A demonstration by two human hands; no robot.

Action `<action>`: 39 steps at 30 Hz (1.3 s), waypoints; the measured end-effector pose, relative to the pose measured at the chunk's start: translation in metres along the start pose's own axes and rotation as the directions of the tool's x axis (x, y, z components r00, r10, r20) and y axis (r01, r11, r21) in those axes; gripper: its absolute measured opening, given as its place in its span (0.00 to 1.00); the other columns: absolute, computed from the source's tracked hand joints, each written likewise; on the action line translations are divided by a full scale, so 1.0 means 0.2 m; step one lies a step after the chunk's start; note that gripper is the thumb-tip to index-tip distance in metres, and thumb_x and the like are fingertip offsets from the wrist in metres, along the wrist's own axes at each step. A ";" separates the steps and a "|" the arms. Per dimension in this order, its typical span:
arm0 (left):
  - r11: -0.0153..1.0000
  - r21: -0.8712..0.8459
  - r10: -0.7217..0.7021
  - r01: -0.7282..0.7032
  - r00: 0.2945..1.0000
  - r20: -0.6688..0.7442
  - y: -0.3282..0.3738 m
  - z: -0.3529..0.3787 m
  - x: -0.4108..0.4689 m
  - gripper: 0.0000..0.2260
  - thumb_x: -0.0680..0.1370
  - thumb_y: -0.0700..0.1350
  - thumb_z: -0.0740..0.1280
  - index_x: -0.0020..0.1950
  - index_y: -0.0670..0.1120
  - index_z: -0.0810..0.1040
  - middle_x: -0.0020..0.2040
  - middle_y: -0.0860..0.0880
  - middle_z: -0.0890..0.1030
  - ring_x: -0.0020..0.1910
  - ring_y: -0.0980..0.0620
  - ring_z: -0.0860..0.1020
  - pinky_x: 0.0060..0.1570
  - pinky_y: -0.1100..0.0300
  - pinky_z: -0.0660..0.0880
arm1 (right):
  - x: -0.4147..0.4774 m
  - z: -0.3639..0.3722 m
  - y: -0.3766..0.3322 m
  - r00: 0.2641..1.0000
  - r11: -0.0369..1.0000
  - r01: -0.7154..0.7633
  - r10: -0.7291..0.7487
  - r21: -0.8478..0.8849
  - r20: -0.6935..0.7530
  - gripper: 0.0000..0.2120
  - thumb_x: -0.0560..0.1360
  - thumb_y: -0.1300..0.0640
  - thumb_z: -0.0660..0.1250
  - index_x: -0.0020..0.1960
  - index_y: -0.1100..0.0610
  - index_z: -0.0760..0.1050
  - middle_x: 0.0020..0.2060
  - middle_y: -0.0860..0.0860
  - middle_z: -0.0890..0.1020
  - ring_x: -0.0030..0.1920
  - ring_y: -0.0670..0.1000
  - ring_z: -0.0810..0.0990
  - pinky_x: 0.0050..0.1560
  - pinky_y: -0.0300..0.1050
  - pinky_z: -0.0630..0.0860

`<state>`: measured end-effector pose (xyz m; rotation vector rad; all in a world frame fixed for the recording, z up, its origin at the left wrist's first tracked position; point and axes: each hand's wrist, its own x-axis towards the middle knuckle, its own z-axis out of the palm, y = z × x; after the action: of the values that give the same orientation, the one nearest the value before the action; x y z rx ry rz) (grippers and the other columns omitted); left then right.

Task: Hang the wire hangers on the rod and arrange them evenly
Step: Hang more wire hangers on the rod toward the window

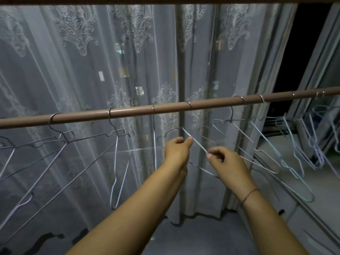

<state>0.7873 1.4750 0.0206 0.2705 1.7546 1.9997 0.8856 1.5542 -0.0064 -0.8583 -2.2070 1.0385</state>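
A brown rod (pixel 165 108) runs across the view, rising slightly to the right. Several wire hangers hang from it by their hooks. Both hands hold one pale wire hanger (pixel 197 144) whose hook loops over the rod near the middle. My left hand (pixel 177 150) pinches its upper shoulder wire just below the rod. My right hand (pixel 228 163) pinches the same sloping wire lower down and to the right. A dark wire hanger (pixel 62 142) and a white wire hanger (pixel 117 162) hang to the left. More hangers crowd the right end (pixel 294 153).
A sheer embroidered curtain (pixel 92 61) hangs close behind the rod. A window frame (pixel 318 70) and sill (pixel 276 150) stand at the right, with darkness outside. A second bar (pixel 165 0) crosses the top edge. Floor shows below.
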 end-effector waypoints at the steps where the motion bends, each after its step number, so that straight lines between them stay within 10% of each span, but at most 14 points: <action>1: 0.999 -0.026 -0.021 0.022 1.000 0.013 -0.01 0.02 0.01 0.10 0.76 0.40 0.66 0.54 0.35 0.78 0.41 0.42 0.80 0.39 0.51 0.79 0.41 0.62 0.76 | 0.00 0.01 0.02 1.000 0.999 -0.004 0.003 0.039 0.010 0.06 0.74 0.55 0.66 0.50 0.53 0.78 0.41 0.50 0.81 0.44 0.51 0.79 0.47 0.44 0.76; 4: 0.997 -0.069 -0.042 0.043 0.999 0.025 0.00 0.09 0.03 0.09 0.76 0.36 0.64 0.36 0.42 0.76 0.32 0.46 0.74 0.27 0.56 0.72 0.25 0.69 0.69 | 0.00 0.03 0.06 1.000 0.992 0.021 -0.018 0.124 -0.023 0.04 0.74 0.57 0.66 0.45 0.54 0.79 0.33 0.50 0.80 0.37 0.50 0.79 0.43 0.48 0.78; 17: 0.999 0.006 -0.035 0.036 0.999 -0.024 0.00 0.23 0.12 0.10 0.77 0.36 0.64 0.36 0.42 0.76 0.29 0.47 0.76 0.25 0.56 0.71 0.27 0.68 0.68 | 0.18 -0.02 0.13 1.000 0.925 0.016 -0.015 0.381 -0.005 0.16 0.77 0.48 0.58 0.41 0.55 0.78 0.31 0.49 0.78 0.34 0.49 0.76 0.44 0.51 0.75; 23: 0.966 0.246 -0.116 0.086 0.987 0.112 -0.22 0.15 0.04 0.10 0.78 0.37 0.63 0.56 0.36 0.79 0.31 0.48 0.75 0.24 0.59 0.70 0.23 0.73 0.64 | 0.21 -0.03 0.33 0.997 0.960 0.069 -0.072 0.270 0.000 0.05 0.75 0.56 0.63 0.48 0.53 0.77 0.43 0.50 0.80 0.44 0.48 0.77 0.51 0.46 0.75; 32: 0.875 0.482 -0.059 -0.048 0.977 0.204 -0.37 -0.01 -0.06 0.11 0.80 0.40 0.60 0.56 0.39 0.80 0.37 0.49 0.74 0.35 0.58 0.69 0.30 0.77 0.67 | 0.14 -0.01 0.43 0.965 0.938 0.261 -0.251 -0.230 0.071 0.14 0.72 0.52 0.67 0.58 0.49 0.77 0.56 0.50 0.73 0.62 0.52 0.67 0.63 0.46 0.62; 39: 0.872 0.474 0.028 -0.122 0.979 0.202 -0.38 -0.09 -0.10 0.11 0.80 0.38 0.59 0.53 0.39 0.80 0.47 0.46 0.79 0.51 0.53 0.73 0.45 0.65 0.68 | 0.02 -0.09 0.47 0.961 0.953 0.249 -0.222 -0.171 0.166 0.05 0.74 0.57 0.66 0.40 0.52 0.78 0.38 0.51 0.81 0.43 0.53 0.79 0.44 0.42 0.70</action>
<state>0.8134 1.4550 -0.0535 0.6775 2.1200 1.4868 0.9245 1.6115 -0.0714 -0.5919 -2.4916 0.8063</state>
